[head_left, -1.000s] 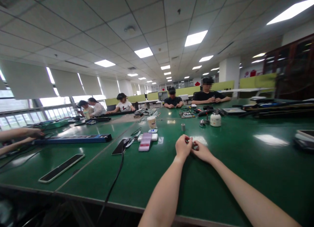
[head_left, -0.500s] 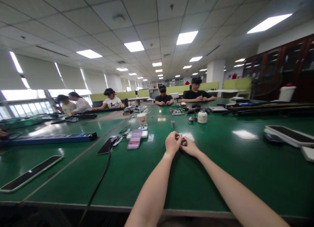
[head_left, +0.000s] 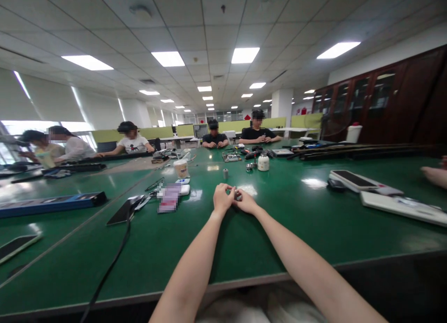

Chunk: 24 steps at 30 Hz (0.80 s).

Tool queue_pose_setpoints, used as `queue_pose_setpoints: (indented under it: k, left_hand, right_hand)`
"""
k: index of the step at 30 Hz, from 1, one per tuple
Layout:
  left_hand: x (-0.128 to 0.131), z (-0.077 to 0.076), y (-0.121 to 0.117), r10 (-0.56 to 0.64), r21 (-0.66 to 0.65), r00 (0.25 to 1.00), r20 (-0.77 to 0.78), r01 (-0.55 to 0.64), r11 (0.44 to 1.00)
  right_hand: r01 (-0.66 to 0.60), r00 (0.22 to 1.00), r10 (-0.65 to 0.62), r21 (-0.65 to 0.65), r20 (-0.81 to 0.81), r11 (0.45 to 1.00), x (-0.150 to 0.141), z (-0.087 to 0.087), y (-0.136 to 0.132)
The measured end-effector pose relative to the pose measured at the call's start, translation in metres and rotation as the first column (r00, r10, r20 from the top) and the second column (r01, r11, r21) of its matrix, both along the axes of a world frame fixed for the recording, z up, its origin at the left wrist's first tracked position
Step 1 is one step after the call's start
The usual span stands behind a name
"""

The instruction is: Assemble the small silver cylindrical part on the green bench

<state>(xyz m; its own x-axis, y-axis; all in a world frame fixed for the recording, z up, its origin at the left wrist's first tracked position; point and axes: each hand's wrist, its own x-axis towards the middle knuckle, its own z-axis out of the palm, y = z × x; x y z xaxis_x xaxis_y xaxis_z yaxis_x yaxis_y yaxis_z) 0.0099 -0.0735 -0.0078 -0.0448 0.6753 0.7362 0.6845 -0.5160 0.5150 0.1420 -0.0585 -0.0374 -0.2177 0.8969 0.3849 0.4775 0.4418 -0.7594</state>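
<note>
My left hand (head_left: 222,199) and my right hand (head_left: 247,203) meet just above the green tabletop (head_left: 279,225), fingertips curled toward each other. Between them shows a small grey metallic piece (head_left: 238,195), mostly covered by the fingers; its exact kind is too small to tell. Both hands are closed around it. Just beyond my hands a small silver metal cylinder (head_left: 225,173) stands upright on the table, touched by neither hand.
Left of my hands lie a pinkish packet (head_left: 169,198), a phone (head_left: 119,213) and a black cable (head_left: 117,253). A paper cup (head_left: 181,169) and white jar (head_left: 263,162) stand farther off. Flat devices (head_left: 356,179) lie at right. Several people sit around; another person's hand (head_left: 436,176) shows at the right edge.
The view has swung to the right, so everything sits farther left and another person's hand appears at the right edge. My hands stay together around the small piece.
</note>
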Motion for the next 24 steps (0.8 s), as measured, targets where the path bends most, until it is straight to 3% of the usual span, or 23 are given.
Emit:
queue_pose_setpoints:
  k: [8,16,24]
  left_hand:
    - [-0.002,-0.001,0.002,-0.015,-0.033,1.000,0.003,0.015,0.999]
    - [0.001,0.005,-0.007,0.113,-0.044,0.993,-0.018,-0.114,0.993]
    - [0.001,0.004,-0.004,0.077,-0.009,0.997,-0.017,-0.077,0.997]
  right_hand:
    - [-0.010,1.000,0.010,0.005,0.003,1.000,0.001,-0.003,0.004]
    - [0.003,1.000,-0.003,0.006,0.009,1.000,0.000,-0.001,0.002]
    - [0.002,1.000,-0.002,0.006,0.002,1.000,0.000,0.000,0.000]
